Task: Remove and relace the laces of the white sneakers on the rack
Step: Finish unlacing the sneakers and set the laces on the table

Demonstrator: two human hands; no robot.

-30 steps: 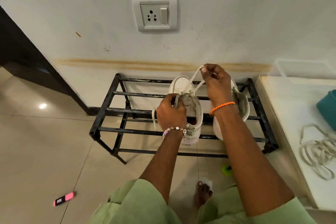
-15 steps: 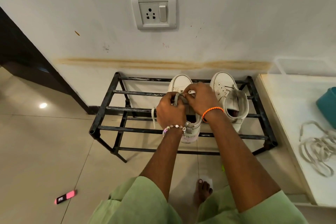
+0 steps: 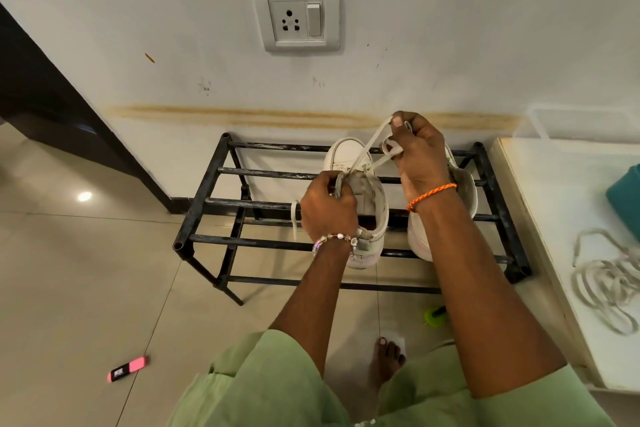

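Note:
Two white sneakers stand on a black metal rack (image 3: 211, 239), toes to the wall. My left hand (image 3: 327, 208) grips the tongue of the left sneaker (image 3: 372, 204). My right hand (image 3: 417, 152) is raised above the shoes and pinches the white lace (image 3: 367, 146), which runs taut from the sneaker's eyelets up to my fingers. A loose lace end (image 3: 294, 218) hangs off the left side of that shoe. My right arm hides most of the right sneaker (image 3: 465, 191).
A loose white lace (image 3: 609, 284) lies coiled on the white ledge (image 3: 554, 204) to the right, beside a teal object (image 3: 625, 199). On the tiled floor lie a pink highlighter (image 3: 128, 368) and a green item (image 3: 434, 315). A wall socket (image 3: 296, 15) sits above the rack. My bare foot (image 3: 384, 360) is below.
My right hand went down to the left sneaker's eyelets, then rose again up and to the right, drawing the lace taut. My left hand stayed on the tongue.

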